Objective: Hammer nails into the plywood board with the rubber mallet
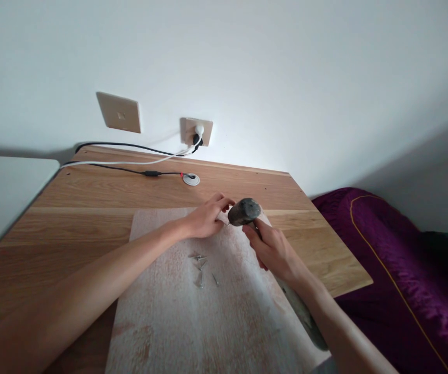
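Note:
A hammer (244,212) with a thick, dark, worn head is in my right hand (276,249). My fingers wrap its handle near the head, and the handle's grey-green end comes out below my forearm. The head hangs over the far part of a whitish, worn wooden board (161,311). Beside the head, my left hand (206,215) rests on the board with thumb and fingers curled together. A thin glint at the thumb looks like a nail; the hammer head partly hides the fingertips. Several loose nails (200,267) lie on the board nearer to me.
The board lies on a wooden table (317,244) against a white wall. Black and white cables (122,163) run along its back to a wall socket (196,131) and a round cable hole (191,179). Purple cloth (403,270) is at right, a white panel (9,192) at left.

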Demonstrator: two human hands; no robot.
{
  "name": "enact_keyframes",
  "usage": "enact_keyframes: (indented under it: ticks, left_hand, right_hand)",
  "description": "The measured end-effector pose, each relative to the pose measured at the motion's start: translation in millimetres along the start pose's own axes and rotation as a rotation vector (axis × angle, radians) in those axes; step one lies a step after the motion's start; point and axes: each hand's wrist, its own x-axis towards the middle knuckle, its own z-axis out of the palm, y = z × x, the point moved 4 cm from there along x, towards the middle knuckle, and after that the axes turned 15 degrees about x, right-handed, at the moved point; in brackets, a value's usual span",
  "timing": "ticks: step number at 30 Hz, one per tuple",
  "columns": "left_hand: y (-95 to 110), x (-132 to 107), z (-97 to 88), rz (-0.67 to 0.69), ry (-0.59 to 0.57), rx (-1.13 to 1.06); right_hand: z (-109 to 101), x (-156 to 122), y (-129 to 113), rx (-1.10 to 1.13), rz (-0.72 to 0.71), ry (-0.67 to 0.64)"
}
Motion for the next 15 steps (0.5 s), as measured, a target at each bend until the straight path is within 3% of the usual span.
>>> enact_keyframes:
  ticks: [6, 9, 15]
  left_hand:
    - [0, 0, -0.7, -0.004, -0.001, 0.014]
    - [1, 0, -0.8, -0.005, -0.011, 0.033]
    - [3, 1, 5.1, -0.069, -0.063, 0.001]
  right_hand:
    - [1, -1, 3, -0.008, 0.033, -0.039]
    - [-5, -7, 9, -0.017, 0.025, 0.01]
    - [-12, -37, 39, 0.041, 0.08, 0.045]
